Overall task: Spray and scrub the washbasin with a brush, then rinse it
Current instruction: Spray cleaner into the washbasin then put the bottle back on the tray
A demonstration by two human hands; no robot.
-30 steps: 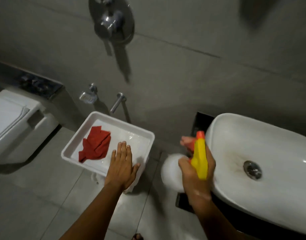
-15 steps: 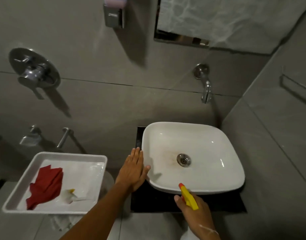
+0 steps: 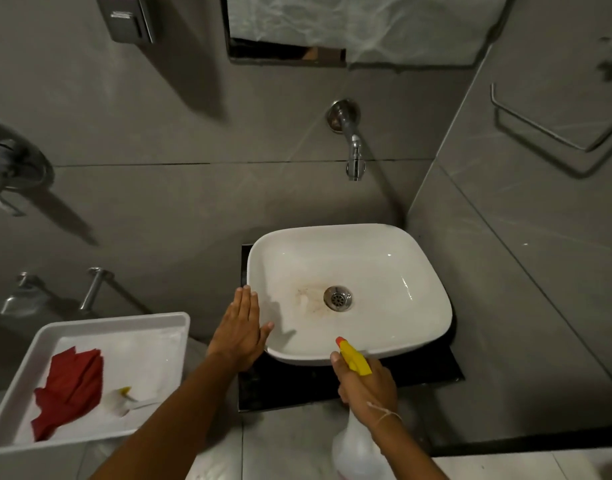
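A white washbasin point(image 3: 394, 268) sits on a black counter point(image 3: 422, 370), with a brown stain left of its metal drain point(image 3: 338, 298). My right hand point(image 3: 367, 386) grips a spray bottle point(image 3: 355, 358) with a yellow head and orange nozzle, held at the basin's near rim and pointing into the bowl. My left hand point(image 3: 240, 329) is flat and open, fingers together, resting against the basin's left outer rim. A white brush with a yellow tip point(image 3: 124, 398) lies in a white tray point(image 3: 124, 320) at lower left.
A red cloth point(image 3: 69, 386) lies in the tray beside the brush. A chrome wall tap point(image 3: 353, 150) juts out above the basin. A towel ring point(image 3: 554, 133) hangs on the right wall. A dispenser point(image 3: 129, 17) and a mirror point(image 3: 349, 26) are mounted above.
The view swung right from the tray to the basin. My left hand left the tray and came to the basin's left rim. My right hand brought the spray bottle to the near rim.
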